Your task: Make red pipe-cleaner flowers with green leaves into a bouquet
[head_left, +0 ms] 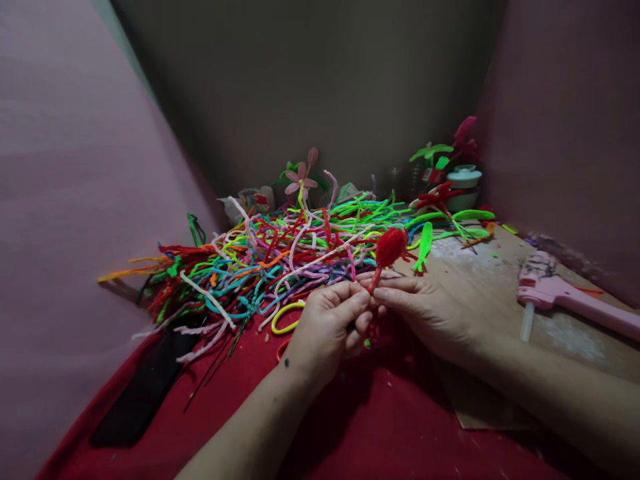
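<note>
A red pipe-cleaner flower bud (391, 247) stands upright on a short red stem between my two hands. My left hand (334, 320) is closed, its thumb and forefinger pinching the bottom of that stem. From the other side, the fingertips of my right hand (425, 303) press on the same stem, thumb below and fingers above. The stem's lowest end is hidden by my fingers. Just behind my hands lies a large tangled heap of coloured pipe cleaners (270, 253). A bright green pipe-cleaner leaf (425, 247) is right of the bud.
Yellow-handled scissors (286, 319) lie partly behind my left wrist. A pink glue gun (560, 291) rests on the wooden board (480, 287) at the right. A black flat object (143, 393) lies on the red cloth (210, 433). Finished pipe-cleaner flowers (301, 179) and a lidded bowl (464, 179) stand behind.
</note>
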Demonstrator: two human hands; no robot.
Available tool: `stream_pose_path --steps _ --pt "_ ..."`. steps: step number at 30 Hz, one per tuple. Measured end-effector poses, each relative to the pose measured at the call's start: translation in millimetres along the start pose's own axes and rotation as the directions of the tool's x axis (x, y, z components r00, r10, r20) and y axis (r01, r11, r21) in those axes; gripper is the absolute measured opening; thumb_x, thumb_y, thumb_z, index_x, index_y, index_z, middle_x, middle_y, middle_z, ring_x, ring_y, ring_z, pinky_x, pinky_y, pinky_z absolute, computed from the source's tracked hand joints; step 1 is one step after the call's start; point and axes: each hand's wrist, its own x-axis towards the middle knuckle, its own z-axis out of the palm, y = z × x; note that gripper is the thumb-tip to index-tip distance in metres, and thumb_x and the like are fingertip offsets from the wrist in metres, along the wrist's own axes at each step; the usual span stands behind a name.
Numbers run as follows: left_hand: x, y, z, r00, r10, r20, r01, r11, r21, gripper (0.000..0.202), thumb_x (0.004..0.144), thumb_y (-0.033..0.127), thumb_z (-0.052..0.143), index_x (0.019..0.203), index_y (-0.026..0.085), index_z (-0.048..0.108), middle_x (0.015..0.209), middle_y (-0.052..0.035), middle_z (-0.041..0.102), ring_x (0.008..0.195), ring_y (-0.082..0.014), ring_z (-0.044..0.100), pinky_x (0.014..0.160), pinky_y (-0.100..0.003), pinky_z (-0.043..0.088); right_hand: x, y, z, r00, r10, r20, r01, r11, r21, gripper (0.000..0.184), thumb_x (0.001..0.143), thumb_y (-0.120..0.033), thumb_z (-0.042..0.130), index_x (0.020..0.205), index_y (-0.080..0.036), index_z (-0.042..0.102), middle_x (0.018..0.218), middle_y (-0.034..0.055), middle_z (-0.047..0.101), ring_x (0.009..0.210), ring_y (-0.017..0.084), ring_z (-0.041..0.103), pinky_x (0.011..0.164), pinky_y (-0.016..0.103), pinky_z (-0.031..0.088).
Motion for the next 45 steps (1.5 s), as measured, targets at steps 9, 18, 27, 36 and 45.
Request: stream_pose_path --steps 9,18,27,36,45 --pt "2.9 -1.6 -2.7 0.994 -0.074 0.078 0.083 0.989 -0.119 0.016 0.08 0.03 0.057 0.073 0.015 0.054 0.05 0.0076 0.041 0.031 0.0007 0.019 0.03 -0.012 0.016 2.9 8.1 -2.7 0.997 0.063 0.047 -0.068 0.99 0.12 0.021 0.067 -0.025 0.07 0.089 -0.024 0.071 0.091 0.0029 0.068 0.076 0.015 0.06 0.071 0.029 0.047" --pt "1.5 -9.5 8.3 0.989 0.136 -0.064 -0.108 0.938 0.33 0.024 0.084 0.033 0.045 0.068 0.016 0.051 0.05 0.0054 0.045 0.033 -0.0038 0.032 0.034 -0.017 0.026 3.3 7.7 -2.1 0.996 0.088 0.0 -0.086 0.976 0.2 0.022 0.065 -0.022 0.072 0.085 -0.02 0.066 0.071 0.0005 0.064 0.056 0.012 0.056 0.057 0.028 0.045" --pt "5.8 -23.8 0.6 0.822 0.565 0.064 -0.35 0.414 0.84 0.016 0.085 0.02 0.044 0.077 0.019 0.058 0.066 0.0004 0.059 0.057 -0.0097 0.051 0.058 -0.02 0.036 0.8 6.7 -2.5 0.994 -0.032 -0.102 0.034 0.999 0.019 0.016 0.067 -0.023 0.072 0.082 -0.02 0.068 0.079 -0.001 0.061 0.072 0.011 0.055 0.067 0.025 0.042" --pt "5.2 -22.6 0.4 0.881 0.472 0.007 -0.283 0.515 0.809 0.022 0.085 0.024 0.043 0.066 0.019 0.054 0.055 0.0032 0.049 0.052 -0.0095 0.044 0.055 -0.02 0.033 0.8 9.7 -3.6 0.996 -0.037 -0.083 0.04 0.999 0.034 0.018 0.067 -0.022 0.071 0.085 -0.021 0.068 0.081 0.0001 0.064 0.074 0.013 0.057 0.071 0.028 0.043" --pt "-1.6 -23.6 4.4 0.795 0.601 0.082 -0.376 0.383 0.844 0.017 0.086 0.02 0.043 0.074 0.02 0.055 0.065 0.0005 0.06 0.055 -0.0094 0.052 0.057 -0.019 0.038 -1.4 6.6 0.3 1.0 -0.006 -0.029 0.009 0.995 0.1 0.006 0.07 -0.022 0.07 0.075 -0.024 0.068 0.07 -0.0022 0.061 0.062 0.011 0.052 0.058 0.024 0.04"
